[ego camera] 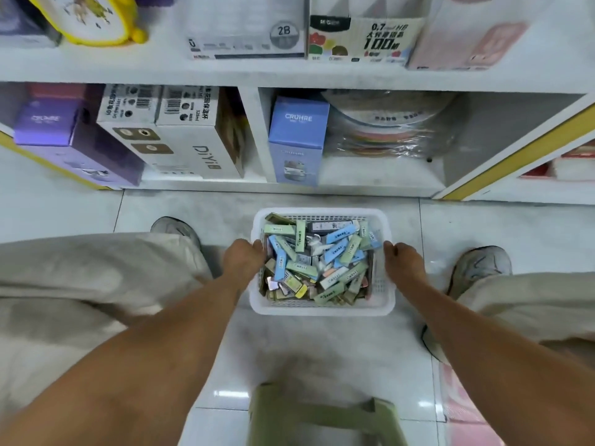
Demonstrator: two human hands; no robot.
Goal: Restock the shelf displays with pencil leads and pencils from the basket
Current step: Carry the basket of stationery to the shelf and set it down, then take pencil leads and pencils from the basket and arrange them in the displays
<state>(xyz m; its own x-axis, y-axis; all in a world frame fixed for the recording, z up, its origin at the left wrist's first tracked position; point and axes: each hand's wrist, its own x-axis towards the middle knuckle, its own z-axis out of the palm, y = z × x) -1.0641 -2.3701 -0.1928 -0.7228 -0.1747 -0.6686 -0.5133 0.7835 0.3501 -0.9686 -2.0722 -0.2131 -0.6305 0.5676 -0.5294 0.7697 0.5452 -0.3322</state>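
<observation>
White perforated plastic basket (322, 309) on the pale tiled floor (322, 355) before the white shelf unit (289, 75), heaped with small green and blue pencil-lead packs (317, 262). Left hand (244, 257) gripping the left rim, right hand (401, 260) gripping the right rim, fingers curled over.
</observation>
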